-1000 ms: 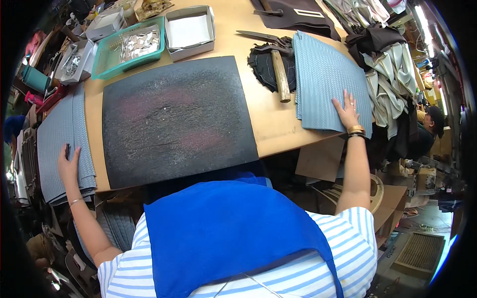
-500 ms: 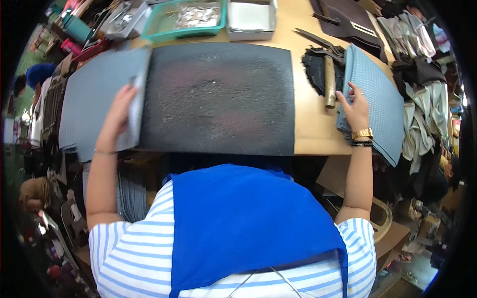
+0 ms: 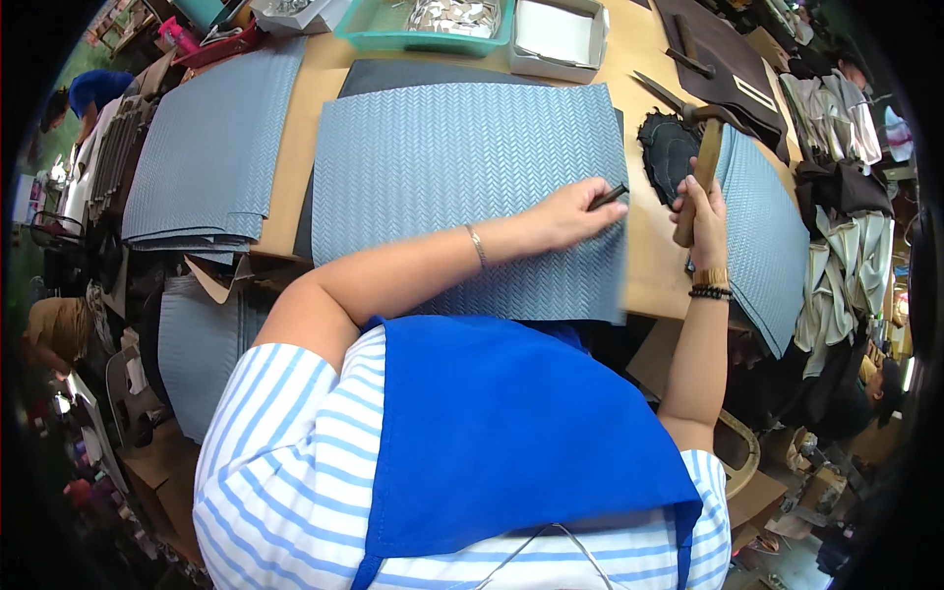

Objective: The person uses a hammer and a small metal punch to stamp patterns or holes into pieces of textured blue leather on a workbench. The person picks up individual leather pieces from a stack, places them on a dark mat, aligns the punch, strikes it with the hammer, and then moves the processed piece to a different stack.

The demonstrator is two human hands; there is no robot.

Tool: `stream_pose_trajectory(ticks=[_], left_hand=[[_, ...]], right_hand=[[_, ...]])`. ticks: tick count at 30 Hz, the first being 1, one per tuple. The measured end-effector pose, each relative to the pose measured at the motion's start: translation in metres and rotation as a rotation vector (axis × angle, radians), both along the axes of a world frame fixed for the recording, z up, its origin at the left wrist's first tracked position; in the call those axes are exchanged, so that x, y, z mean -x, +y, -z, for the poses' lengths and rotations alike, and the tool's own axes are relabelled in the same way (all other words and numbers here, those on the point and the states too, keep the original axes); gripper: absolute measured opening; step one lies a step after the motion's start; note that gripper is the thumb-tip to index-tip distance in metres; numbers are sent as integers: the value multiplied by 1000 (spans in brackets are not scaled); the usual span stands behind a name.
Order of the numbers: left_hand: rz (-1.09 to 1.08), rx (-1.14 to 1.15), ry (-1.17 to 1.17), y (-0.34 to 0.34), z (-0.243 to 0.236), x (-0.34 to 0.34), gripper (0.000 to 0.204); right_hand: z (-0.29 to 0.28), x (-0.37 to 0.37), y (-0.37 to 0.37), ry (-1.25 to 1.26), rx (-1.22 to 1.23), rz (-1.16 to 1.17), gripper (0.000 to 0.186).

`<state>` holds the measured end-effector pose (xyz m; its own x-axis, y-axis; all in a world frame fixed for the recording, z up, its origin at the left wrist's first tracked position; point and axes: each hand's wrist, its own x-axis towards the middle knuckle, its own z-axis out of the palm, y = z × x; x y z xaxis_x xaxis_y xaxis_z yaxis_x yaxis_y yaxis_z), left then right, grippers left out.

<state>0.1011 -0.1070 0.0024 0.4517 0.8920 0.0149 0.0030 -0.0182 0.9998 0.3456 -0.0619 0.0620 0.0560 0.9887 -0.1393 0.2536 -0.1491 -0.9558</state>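
Observation:
My left hand [image 3: 570,216] reaches across a grey-blue sheet with a woven pattern [image 3: 423,147] and is closed on a short dark rod-shaped tool, like a hand punch [image 3: 610,197], near the sheet's right edge. The sheet lies over a black mat [image 3: 393,75], which shows along the back and sides. Raised at the right, my right hand [image 3: 704,226] grips the wooden handle of a hammer [image 3: 704,167]. Beside that hand lies a stack of similar grey-blue sheets [image 3: 762,216]. A round black pad [image 3: 667,152] is just left of the hammer.
Another stack of grey-blue sheets [image 3: 211,147] sits at the left. At the back are a teal tray [image 3: 423,41] of small pale pieces and a white box [image 3: 558,44]. A knife [image 3: 657,90] lies near brown material [image 3: 733,74]. Pale fabric pieces [image 3: 836,246] hang at the far right.
A woven-patterned sheet now covers the black mat. My left hand has moved from the left stack to the sheet's right side with the punch. My right hand has picked up the hammer.

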Motion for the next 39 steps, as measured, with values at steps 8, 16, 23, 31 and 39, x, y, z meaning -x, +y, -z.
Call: stream_pose_trajectory(ticks=[8, 16, 23, 31, 39], left_hand=[[-645, -449, 303, 85, -13, 182, 31], [-631, -304, -133, 82, 1, 197, 27], [-667, -405, 125, 75, -6, 178, 27], [-684, -449, 153, 78, 0, 179, 27], [-628, -406, 195, 75, -2, 176, 25]], right_hand=[[-5, 77, -54, -332, -64, -342, 36], [11, 87, -55, -427, -92, -402, 36], [13, 90, -57, -423, -125, -390, 36], [14, 89, -56, -450, -141, -398, 37], [14, 88, -55, -456, -150, -390, 36]])
